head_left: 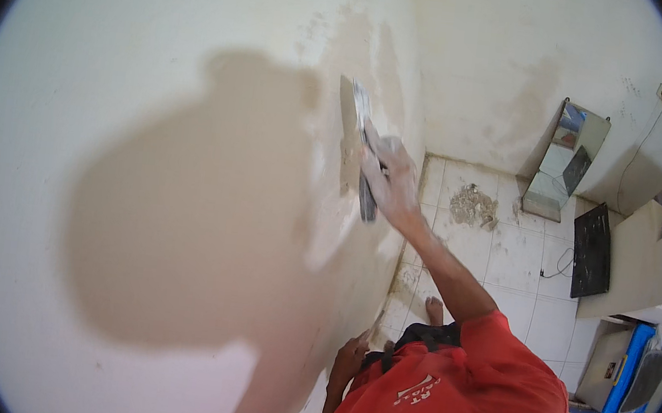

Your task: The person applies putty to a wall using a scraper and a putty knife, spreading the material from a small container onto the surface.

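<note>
My right hand [394, 177], dusted with white, is closed round the dark handle of a putty knife [360, 111]. The knife's metal blade lies up against the pale wall [207, 0], beside a patch of damp-looking, smeared filler [332, 235]. Low down by my waist, my left hand [352, 354] is close to the same wall with its fingers bent. A thin, narrow edge sticks up beside that hand; what it belongs to cannot be made out.
Crumbled debris [474, 206] lies on the white tiled floor [515, 254] near the corner. A mirror [559, 162] leans on the far wall. To the right are a dark flat panel [592, 252], a pale cabinet [632, 262] and a blue-edged case [627, 371].
</note>
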The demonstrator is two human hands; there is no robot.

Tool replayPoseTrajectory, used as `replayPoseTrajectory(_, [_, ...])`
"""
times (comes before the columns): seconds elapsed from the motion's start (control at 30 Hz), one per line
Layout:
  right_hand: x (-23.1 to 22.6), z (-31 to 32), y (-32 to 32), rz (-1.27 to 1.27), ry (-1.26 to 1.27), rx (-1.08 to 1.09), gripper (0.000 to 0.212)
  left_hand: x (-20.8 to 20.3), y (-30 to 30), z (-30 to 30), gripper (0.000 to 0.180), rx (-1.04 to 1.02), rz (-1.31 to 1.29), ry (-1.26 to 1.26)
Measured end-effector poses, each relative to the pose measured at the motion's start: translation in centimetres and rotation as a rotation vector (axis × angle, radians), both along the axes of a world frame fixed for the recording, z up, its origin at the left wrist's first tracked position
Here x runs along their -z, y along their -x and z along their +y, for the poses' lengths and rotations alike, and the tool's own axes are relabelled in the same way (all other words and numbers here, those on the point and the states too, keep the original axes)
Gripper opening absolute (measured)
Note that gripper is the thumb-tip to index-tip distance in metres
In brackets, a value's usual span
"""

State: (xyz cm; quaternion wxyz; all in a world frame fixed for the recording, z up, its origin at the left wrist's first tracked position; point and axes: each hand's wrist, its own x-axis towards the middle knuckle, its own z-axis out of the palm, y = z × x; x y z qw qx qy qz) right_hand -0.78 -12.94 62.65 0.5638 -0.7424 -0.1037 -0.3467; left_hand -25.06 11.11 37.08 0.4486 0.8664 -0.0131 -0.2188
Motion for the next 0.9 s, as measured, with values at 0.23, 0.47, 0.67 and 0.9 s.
replayPoseTrajectory(0.23, [-1.8,1.8,-2.9,-0.045,0.035,-0.019,0.047,0.1,0.0,-0.7,0.032,-0.067,0.000,0.082])
replayPoseTrajectory(0.47, [2.0,0.9,1.8,-0.083,0.062,-0.154,0.046,-0.8,0.2,-1.6,0.032,-0.041,0.038,0.059])
replayPoseTrajectory(0.67, [-4.5,0.0,-3.4,0.074,-0.004,0.037,0.045,-0.7,0.5,-0.9,0.034,-0.024,-0.001,0.018])
replayPoseTrajectory(0.9, [-2.8,1.9,-2.2,-0.108,0.054,-0.027,0.046,-1.4,0.6,-1.7,0.037,-0.069,0.058,0.039])
